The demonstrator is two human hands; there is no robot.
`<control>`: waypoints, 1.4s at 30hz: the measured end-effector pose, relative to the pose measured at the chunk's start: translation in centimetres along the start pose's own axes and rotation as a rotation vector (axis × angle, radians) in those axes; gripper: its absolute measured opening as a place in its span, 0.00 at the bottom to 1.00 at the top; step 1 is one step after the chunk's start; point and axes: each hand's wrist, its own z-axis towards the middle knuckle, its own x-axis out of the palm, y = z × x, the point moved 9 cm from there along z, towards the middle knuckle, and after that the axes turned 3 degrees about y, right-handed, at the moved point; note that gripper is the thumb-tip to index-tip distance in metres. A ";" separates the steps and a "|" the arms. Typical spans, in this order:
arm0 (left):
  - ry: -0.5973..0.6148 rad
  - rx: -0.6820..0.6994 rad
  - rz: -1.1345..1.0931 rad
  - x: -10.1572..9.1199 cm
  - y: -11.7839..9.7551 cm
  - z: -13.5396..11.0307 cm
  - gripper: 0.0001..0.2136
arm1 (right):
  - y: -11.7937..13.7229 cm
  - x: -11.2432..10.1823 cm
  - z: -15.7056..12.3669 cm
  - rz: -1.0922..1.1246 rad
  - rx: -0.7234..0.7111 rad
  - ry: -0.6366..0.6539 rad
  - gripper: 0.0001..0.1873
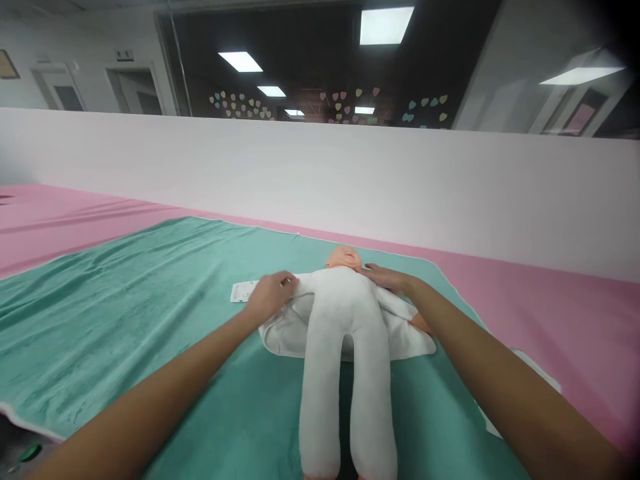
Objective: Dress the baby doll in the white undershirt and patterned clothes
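Observation:
A baby doll (pixel 345 333) with a white cloth body and long legs lies on its back on a teal towel (pixel 125 313), head away from me. A white garment (pixel 407 337) is spread under its torso. My left hand (pixel 270 297) rests on the doll's left-side sleeve, fingers curled around the cloth. My right hand (pixel 387 277) lies flat by the doll's shoulder and neck, fingers stretched out toward the head (pixel 344 257).
The towel covers a pink surface (pixel 540 300) backed by a low white wall (pixel 320 180). A small white label or packet (pixel 243 291) lies beside my left hand. A white cloth edge (pixel 543 377) shows under my right forearm.

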 end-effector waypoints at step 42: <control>-0.117 -0.065 0.190 -2.1 7.4 3.2 0.08 | 15.4 15.7 -3.0 -0.798 -0.625 -0.085 0.20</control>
